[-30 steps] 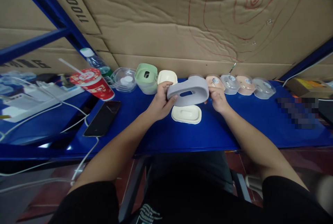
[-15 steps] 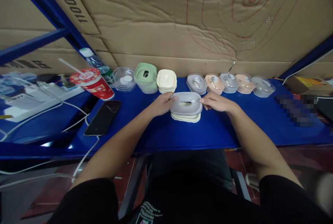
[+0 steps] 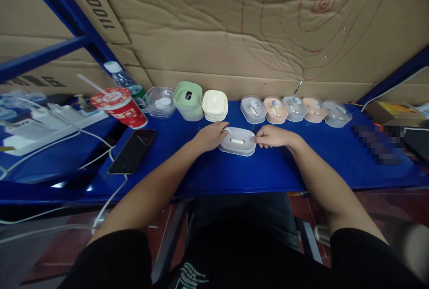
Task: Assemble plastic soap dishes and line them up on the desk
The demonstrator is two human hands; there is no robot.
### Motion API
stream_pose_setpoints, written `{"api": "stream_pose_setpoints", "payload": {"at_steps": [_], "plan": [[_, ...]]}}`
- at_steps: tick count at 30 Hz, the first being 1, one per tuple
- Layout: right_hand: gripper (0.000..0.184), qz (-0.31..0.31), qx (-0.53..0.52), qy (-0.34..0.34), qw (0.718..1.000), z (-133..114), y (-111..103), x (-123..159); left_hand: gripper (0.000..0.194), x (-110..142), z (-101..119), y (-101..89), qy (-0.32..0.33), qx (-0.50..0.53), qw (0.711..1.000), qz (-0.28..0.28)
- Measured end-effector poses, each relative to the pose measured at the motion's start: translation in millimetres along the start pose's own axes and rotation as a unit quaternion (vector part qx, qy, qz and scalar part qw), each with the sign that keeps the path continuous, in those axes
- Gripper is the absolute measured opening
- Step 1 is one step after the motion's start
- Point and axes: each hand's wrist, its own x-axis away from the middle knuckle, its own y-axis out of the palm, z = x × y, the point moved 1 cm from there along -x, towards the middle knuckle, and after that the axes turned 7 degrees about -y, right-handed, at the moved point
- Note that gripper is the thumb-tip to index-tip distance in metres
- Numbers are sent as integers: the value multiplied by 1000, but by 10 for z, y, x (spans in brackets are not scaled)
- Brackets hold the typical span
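Note:
A greyish-lilac plastic cover with a slot in its middle sits down over a cream base, of which a thin rim shows along the front. A cream bar-shaped part shows in the slot. My left hand grips the cover's left end, fingers behind and thumb along the edge. At the right end, my right hand pinches the cover's edge with its fingers curled under. Both forearms reach in from the front edge of the blue table.
Grey and peach lidded boxes line the back right. Stacked cream pieces, green covers and clear plastic pieces stand back left. A red cup, a bottle and a phone lie left.
Both hands have lowered the grey cover onto the cream base. The cream bar now shows inside the slot, and the gap between cover and base has closed.

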Motion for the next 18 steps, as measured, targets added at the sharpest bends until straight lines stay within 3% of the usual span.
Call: {"api": "stream_pose_setpoints", "payload": {"at_steps": [3, 6, 9, 12, 15, 18], "plan": [[58, 19, 36, -6, 999, -4, 19, -23, 46, 8, 0, -12, 3, -8, 1000, 15], [63, 30, 46, -14, 998, 1, 30, -31, 39, 32, -13, -142, 40, 5, 995, 93], [66, 36, 48, -19, 998, 7, 32, -36, 28, 83, -182, -473, 40, 27, 963, 267], [66, 37, 60, -21, 997, 8, 34, -42, 22, 160, -561, -875, -52, 26, 893, 447], [63, 39, 67, -19, 997, 18, 39, -47, 13, 212, -975, -1113, -154, 24, 870, 468], [62, 43, 63, -14, 997, 37, 42, -50, 14, 216, -1201, -1135, -216, 15, 896, 387]]}}
